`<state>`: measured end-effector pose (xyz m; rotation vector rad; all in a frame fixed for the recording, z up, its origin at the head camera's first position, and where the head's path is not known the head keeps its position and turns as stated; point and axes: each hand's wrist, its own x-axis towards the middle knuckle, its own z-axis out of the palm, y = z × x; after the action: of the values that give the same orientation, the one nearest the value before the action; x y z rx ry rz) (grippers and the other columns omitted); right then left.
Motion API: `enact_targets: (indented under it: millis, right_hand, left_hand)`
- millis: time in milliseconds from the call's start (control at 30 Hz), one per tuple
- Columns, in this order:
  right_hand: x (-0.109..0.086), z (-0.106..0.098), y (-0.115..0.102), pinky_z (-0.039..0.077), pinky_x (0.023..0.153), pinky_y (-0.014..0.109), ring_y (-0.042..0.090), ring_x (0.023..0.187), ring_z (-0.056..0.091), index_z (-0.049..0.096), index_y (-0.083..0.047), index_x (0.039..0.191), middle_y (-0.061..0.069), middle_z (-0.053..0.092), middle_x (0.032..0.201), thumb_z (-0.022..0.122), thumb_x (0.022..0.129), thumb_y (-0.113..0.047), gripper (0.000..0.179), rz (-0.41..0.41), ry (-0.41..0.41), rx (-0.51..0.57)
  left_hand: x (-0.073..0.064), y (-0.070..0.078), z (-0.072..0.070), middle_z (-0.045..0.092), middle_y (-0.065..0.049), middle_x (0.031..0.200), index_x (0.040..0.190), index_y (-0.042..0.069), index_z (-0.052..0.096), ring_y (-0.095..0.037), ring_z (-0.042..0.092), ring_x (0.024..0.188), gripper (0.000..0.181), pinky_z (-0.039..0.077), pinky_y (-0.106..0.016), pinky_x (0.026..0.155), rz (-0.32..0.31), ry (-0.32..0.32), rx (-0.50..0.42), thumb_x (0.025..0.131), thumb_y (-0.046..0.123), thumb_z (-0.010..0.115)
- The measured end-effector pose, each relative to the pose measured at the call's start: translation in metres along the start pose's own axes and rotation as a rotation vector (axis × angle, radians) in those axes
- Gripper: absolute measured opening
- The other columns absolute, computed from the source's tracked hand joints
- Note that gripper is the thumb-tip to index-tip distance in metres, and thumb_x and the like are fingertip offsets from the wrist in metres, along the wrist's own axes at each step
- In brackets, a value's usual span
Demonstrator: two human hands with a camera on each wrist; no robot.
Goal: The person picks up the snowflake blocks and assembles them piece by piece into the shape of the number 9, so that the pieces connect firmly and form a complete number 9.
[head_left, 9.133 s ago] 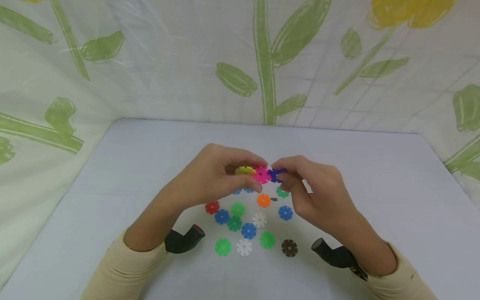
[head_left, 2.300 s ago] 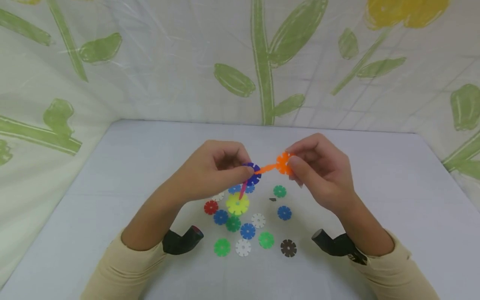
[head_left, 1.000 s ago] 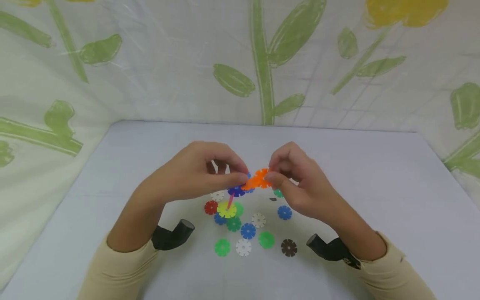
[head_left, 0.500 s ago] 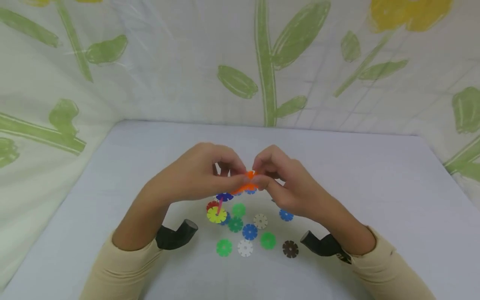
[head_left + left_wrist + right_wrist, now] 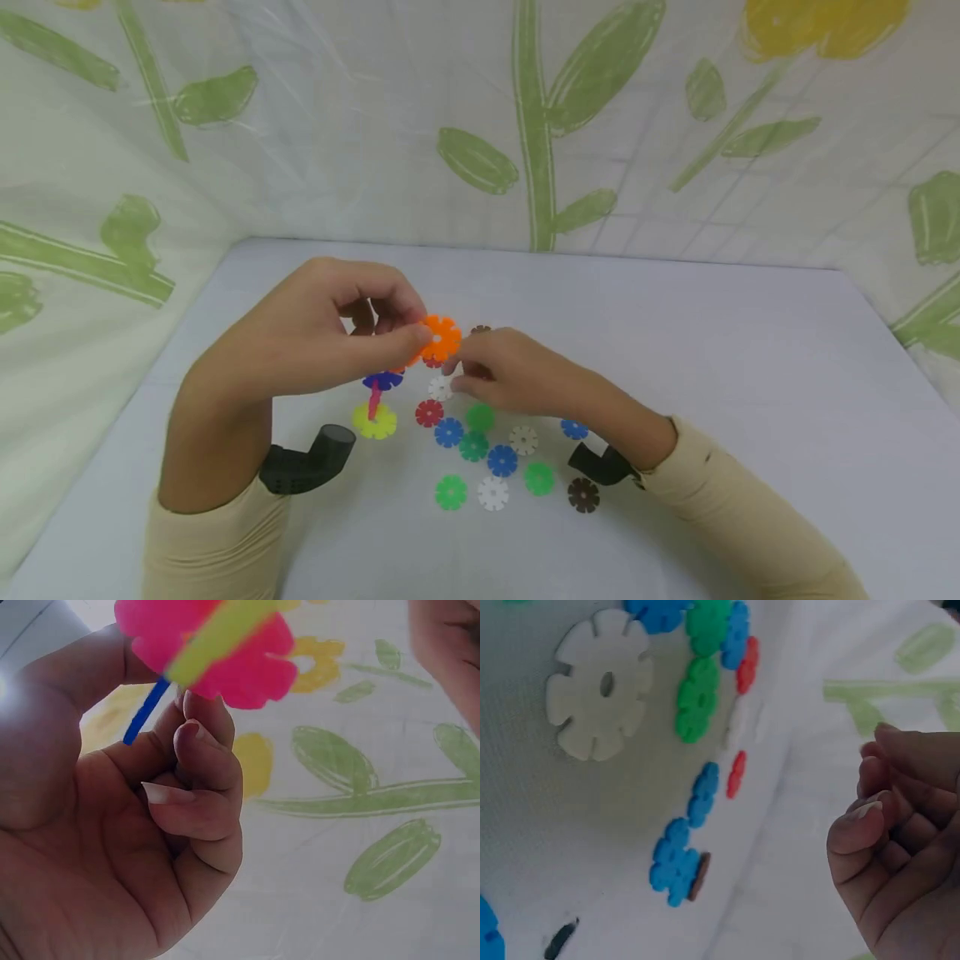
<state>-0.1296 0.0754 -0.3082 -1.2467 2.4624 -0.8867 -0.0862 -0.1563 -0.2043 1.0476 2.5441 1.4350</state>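
Note:
My left hand [image 5: 322, 333] pinches an orange notched snowflake disc [image 5: 442, 337] between thumb and index finger. Linked below it hangs a chain: a second orange disc, mostly hidden, then a dark blue disc [image 5: 384, 381], a pink disc [image 5: 373, 402] seen edge-on, and a yellow disc [image 5: 375, 422]. The left wrist view shows the pink disc close up, crossed by the blurred yellow one [image 5: 217, 637]. My right hand [image 5: 517, 375] hovers over the far discs with loosely curled fingers; the right wrist view shows nothing in them.
Loose discs lie on the white table: red [image 5: 430, 413], blue [image 5: 502, 460], white [image 5: 492, 493], green [image 5: 451, 492] and brown [image 5: 583, 495]. Another brown disc [image 5: 482, 331] lies at the back, beside the right hand. A small dark piece [image 5: 561, 937] lies on the table.
An orange disc joined the dark blue one and the chain swung left with the left hand. The right hand has let go of the orange disc and moved lower, over the far discs.

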Motion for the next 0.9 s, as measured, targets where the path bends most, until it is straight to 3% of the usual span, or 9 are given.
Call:
enact_targets:
  millis: [133,233,367,533,633,767,900]
  right_hand:
    - [0.021,0.019,0.006,0.050,0.069,0.022,0.010,0.070,0.053,0.072,-0.015,0.113,-0.009,0.058,0.073,0.072,0.095,-0.023,0.020,0.080,-0.162,-0.091]
    - [0.034,0.034,0.006,0.049,0.068,0.020,0.010,0.070,0.055,0.071,-0.018,0.107,-0.010,0.059,0.075,0.075,0.092,-0.028,0.018,0.129,-0.253,-0.122]
    - [0.045,0.047,-0.001,0.049,0.068,0.018,0.009,0.071,0.057,0.067,-0.019,0.094,-0.008,0.060,0.074,0.078,0.089,-0.030,0.016,0.213,-0.310,-0.164]
    - [0.048,0.050,-0.008,0.049,0.066,0.019,0.012,0.066,0.057,0.065,-0.017,0.088,-0.003,0.059,0.069,0.078,0.089,-0.027,0.017,0.294,-0.306,-0.169]
    - [0.047,0.048,-0.010,0.048,0.064,0.020,0.013,0.064,0.055,0.065,-0.016,0.086,-0.001,0.057,0.067,0.076,0.091,-0.025,0.016,0.285,-0.302,-0.148]
    - [0.037,0.037,-0.008,0.050,0.064,0.021,0.012,0.065,0.054,0.060,-0.016,0.088,-0.002,0.056,0.070,0.070,0.095,-0.022,0.014,0.216,-0.263,-0.071]
    - [0.021,0.015,-0.006,0.052,0.062,0.024,0.012,0.063,0.056,0.059,-0.016,0.096,-0.006,0.060,0.072,0.067,0.098,-0.022,0.010,0.110,-0.135,0.088]
  left_hand:
    - [0.000,-0.001,0.000,0.062,0.007,0.072,0.084,0.017,0.066,-0.015,0.059,0.065,0.018,0.049,-0.032,0.053,0.021,-0.001,-0.017,0.092,0.001,0.064]
    - [0.000,-0.001,0.001,0.061,0.007,0.075,0.086,0.016,0.064,-0.016,0.059,0.066,0.016,0.050,-0.033,0.054,0.015,-0.004,-0.029,0.094,0.003,0.061]
    - [0.001,0.001,0.003,0.060,0.006,0.076,0.087,0.016,0.062,-0.016,0.059,0.069,0.015,0.049,-0.032,0.056,0.003,0.003,-0.023,0.097,0.005,0.059]
    - [0.002,0.001,0.005,0.060,0.005,0.076,0.086,0.016,0.062,-0.016,0.058,0.070,0.015,0.049,-0.032,0.057,0.006,0.011,-0.022,0.098,0.008,0.058]
    - [0.003,0.000,0.006,0.061,0.005,0.076,0.086,0.016,0.062,-0.016,0.058,0.069,0.015,0.050,-0.032,0.057,0.010,0.010,-0.030,0.099,0.009,0.059]
    - [0.005,-0.002,0.007,0.060,0.007,0.075,0.084,0.017,0.062,-0.015,0.058,0.066,0.017,0.049,-0.032,0.055,0.014,0.010,-0.013,0.100,0.011,0.059]
    - [0.006,-0.003,0.007,0.060,0.009,0.075,0.086,0.017,0.062,-0.012,0.058,0.066,0.015,0.049,-0.031,0.057,0.032,0.011,0.029,0.100,0.014,0.060]
